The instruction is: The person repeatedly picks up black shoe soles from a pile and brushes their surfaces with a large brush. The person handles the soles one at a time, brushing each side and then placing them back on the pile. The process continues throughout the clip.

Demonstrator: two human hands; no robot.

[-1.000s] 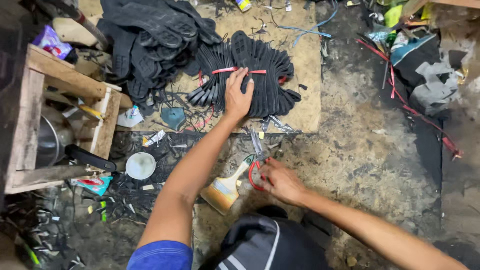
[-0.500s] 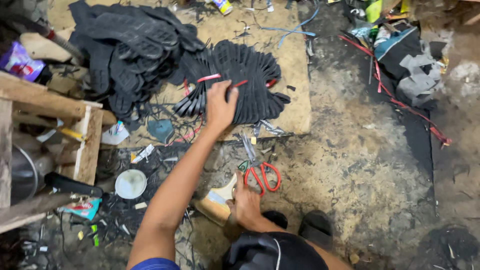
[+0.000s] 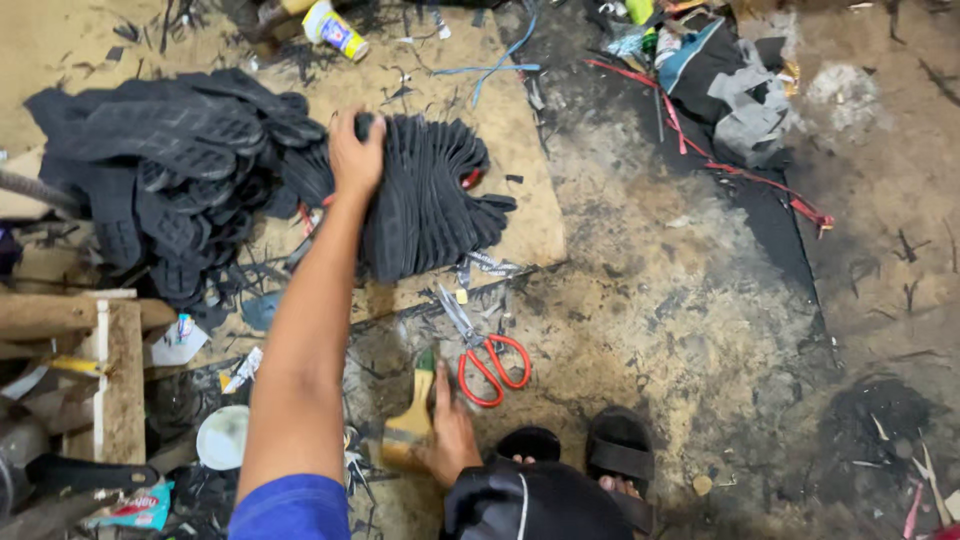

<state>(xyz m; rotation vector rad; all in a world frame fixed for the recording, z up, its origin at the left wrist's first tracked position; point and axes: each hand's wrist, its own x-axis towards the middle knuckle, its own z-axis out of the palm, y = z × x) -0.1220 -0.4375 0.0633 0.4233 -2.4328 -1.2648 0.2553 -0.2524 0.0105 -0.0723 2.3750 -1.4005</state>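
Left hand gripping stack of black rubber soles; right hand closed on paintbrush, red scissors beside

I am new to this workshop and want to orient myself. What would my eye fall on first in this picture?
First, the left hand pressing on a fanned stack of black rubber soles at the upper middle, beside a larger loose heap of soles on the left. Next, the red-handled scissors lying on the dirty floor in the centre. Just left of them, the right hand rests on a wooden-handled paintbrush.
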